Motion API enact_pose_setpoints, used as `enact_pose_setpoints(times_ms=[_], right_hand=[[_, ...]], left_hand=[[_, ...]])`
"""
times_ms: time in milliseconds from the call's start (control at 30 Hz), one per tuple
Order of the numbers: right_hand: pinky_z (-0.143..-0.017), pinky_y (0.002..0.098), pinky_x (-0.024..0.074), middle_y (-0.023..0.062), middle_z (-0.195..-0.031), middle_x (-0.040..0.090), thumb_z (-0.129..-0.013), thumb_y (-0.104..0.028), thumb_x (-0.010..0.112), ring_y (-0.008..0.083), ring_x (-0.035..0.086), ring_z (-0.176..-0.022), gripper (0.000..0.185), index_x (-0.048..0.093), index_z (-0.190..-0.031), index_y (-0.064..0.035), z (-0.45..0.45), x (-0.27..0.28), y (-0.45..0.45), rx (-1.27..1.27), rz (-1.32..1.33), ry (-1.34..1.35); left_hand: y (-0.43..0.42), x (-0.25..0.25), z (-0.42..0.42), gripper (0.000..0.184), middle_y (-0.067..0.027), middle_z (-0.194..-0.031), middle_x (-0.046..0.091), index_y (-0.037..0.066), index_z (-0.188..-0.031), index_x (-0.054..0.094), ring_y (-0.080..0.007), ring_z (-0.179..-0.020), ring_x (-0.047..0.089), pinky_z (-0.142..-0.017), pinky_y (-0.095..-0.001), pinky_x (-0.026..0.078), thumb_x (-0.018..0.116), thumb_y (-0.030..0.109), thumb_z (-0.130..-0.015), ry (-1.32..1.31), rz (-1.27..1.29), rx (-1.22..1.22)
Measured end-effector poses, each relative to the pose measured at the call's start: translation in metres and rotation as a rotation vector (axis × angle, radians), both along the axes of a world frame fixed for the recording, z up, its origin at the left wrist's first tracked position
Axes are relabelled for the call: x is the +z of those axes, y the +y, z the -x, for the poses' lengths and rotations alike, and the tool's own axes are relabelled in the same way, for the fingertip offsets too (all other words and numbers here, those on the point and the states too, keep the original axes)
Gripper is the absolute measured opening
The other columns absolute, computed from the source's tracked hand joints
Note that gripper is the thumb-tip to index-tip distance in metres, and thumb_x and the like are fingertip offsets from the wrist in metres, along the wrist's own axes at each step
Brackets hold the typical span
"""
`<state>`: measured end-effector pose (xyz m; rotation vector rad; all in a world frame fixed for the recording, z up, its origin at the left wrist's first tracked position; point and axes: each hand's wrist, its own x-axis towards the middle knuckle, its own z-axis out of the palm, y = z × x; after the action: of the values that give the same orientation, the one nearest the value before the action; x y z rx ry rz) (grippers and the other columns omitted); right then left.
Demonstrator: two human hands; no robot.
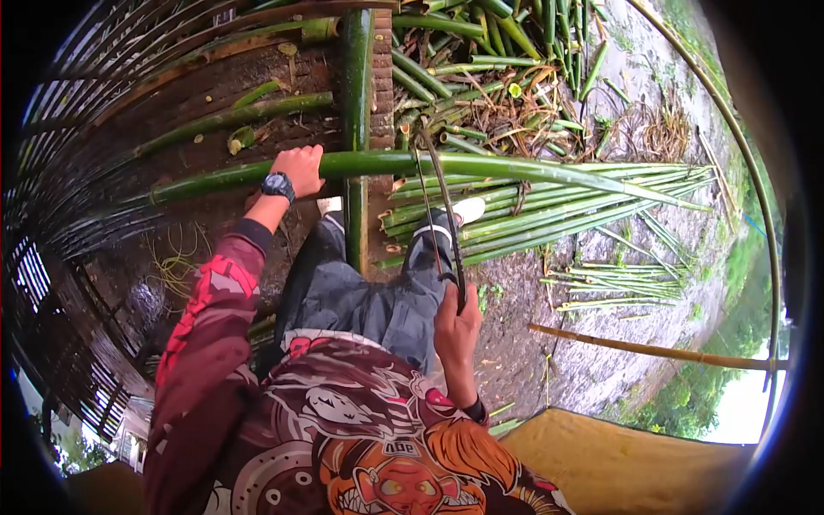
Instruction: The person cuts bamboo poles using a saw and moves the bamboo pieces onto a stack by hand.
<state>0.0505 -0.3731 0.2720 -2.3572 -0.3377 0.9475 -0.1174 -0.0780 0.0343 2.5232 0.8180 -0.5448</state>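
A long green bamboo pole (369, 163) lies crosswise in front of me, over a thick upright-running bamboo rail (356, 94). My left hand (298, 171), with a black watch at the wrist, is closed around the pole just left of the rail. In my right hand (457, 322) is the handle end of a bow saw (445, 193) with a thin dark frame. The saw's far end reaches over the pole, right of the rail, and its narrow blade meets the pole there. Whether the blade has cut into the bamboo I cannot tell.
Below the pole at right lies a bundle of long green bamboo (549, 206). Cut bamboo pieces (463, 90) are heaped beyond it. Slatted bamboo (112, 94) fills the left, a yellow-brown tarp (618, 463) the lower right. A thin pole (635, 348) extends at right.
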Motion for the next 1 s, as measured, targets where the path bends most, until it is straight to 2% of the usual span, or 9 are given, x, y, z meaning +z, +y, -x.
enact_pose_setpoints(times_ms=[67,233,267,333,400,467,533,567,1000], right_hand=[[-0.067,0.0402,0.0535,0.0222,-0.091,0.073,-0.106,-0.022,0.054,0.033,0.072,-0.075,0.032,0.06,-0.131,-0.0028,-0.009,-0.053,0.011,0.279,0.1,-0.186],[-0.07,0.0478,0.0506,0.029,-0.084,0.063,-0.107,-0.026,0.054,0.0443,0.065,-0.076,0.029,0.061,-0.117,0.0004,0.0,-0.029,0.017,0.042,-0.242,-0.185],[-0.083,0.0419,0.0557,0.0237,-0.102,0.073,-0.107,-0.024,0.053,0.0321,0.073,-0.09,0.032,0.061,-0.127,0.0002,-0.009,-0.044,0.02,0.185,0.154,-0.082],[-0.087,0.0384,0.0561,0.02,-0.108,0.075,-0.108,-0.025,0.051,0.0261,0.074,-0.096,0.034,0.061,-0.131,-0.0016,-0.015,-0.049,0.04,0.177,0.174,-0.041],[-0.079,0.0385,0.0519,0.0225,-0.106,0.071,-0.108,-0.02,0.049,0.0283,0.069,-0.087,0.028,0.063,-0.123,-0.0011,0.0,-0.006,0.01,0.071,-0.087,-0.083],[-0.076,0.0412,0.0531,0.0241,-0.096,0.071,-0.109,-0.025,0.051,0.0331,0.07,-0.084,0.028,0.062,-0.123,-0.0036,0.007,-0.016,-0.001,0.021,-0.034,-0.079],[-0.071,0.0466,0.049,0.0281,-0.089,0.066,-0.108,-0.028,0.051,0.0445,0.064,-0.08,0.028,0.061,-0.11,-0.0026,-0.015,-0.084,0.052,0.103,0.005,-0.073],[-0.058,0.0554,0.0435,0.0305,-0.076,0.062,-0.107,-0.024,0.054,0.0526,0.061,-0.074,0.022,0.054,-0.102,-0.0022,-0.029,-0.12,0.078,0.251,-0.088,-0.259],[-0.057,0.0567,0.0393,0.0283,-0.071,0.059,-0.109,-0.029,0.052,0.0527,0.06,-0.07,0.026,0.052,-0.101,-0.0043,-0.017,-0.101,0.078,0.066,-0.11,-0.137]], left_hand=[[0.0,-0.004,0.003,0.047,-0.0173,-0.101,0.073,0.007,-0.107,0.06,-0.0369,-0.095,0.073,-0.08,-0.0504,0.06,0.081,0.036,-0.077,0.019,0.046,0.004],[0.0,-0.007,0.006,0.046,-0.0163,-0.095,0.071,0.007,-0.104,0.06,-0.0369,-0.09,0.071,-0.078,-0.0501,0.058,0.08,0.034,-0.073,-0.116,-0.052,0.012],[-0.001,-0.003,0.002,0.044,-0.017,-0.097,0.072,0.006,-0.105,0.061,-0.0368,-0.091,0.072,-0.079,-0.0492,0.059,0.079,0.033,-0.076,-0.064,-0.01,-0.001],[-0.006,-0.002,0.003,0.045,-0.0162,-0.096,0.072,0.006,-0.105,0.061,-0.0365,-0.091,0.072,-0.078,-0.0481,0.059,0.08,0.033,-0.075,-0.069,-0.008,0.008],[-0.004,-0.008,0.007,0.044,-0.0151,-0.095,0.072,0.007,-0.105,0.061,-0.0359,-0.091,0.073,-0.077,-0.0475,0.06,0.08,0.034,-0.075,-0.112,-0.047,-0.01],[-0.001,0.003,0.002,0.046,-0.0165,-0.099,0.073,0.007,-0.106,0.061,-0.0358,-0.092,0.073,-0.079,-0.049,0.059,0.081,0.035,-0.075,-0.059,-0.005,0.002],[0.006,0.003,-0.001,0.046,-0.0185,-0.099,0.074,0.006,-0.106,0.061,-0.0373,-0.094,0.073,-0.08,-0.0501,0.059,0.079,0.037,-0.076,-0.008,0.071,-0.008],[0.013,0.002,-0.005,0.046,-0.0194,-0.097,0.075,0.006,-0.105,0.063,-0.039,-0.092,0.073,-0.08,-0.0501,0.059,0.077,0.039,-0.077,0.058,0.113,-0.018],[0.038,0.009,-0.017,0.047,-0.0217,-0.1,0.076,0.007,-0.097,0.077,-0.0398,-0.096,0.073,-0.089,-0.0474,0.059,0.077,0.038,-0.062,0.173,0.391,-0.068]])
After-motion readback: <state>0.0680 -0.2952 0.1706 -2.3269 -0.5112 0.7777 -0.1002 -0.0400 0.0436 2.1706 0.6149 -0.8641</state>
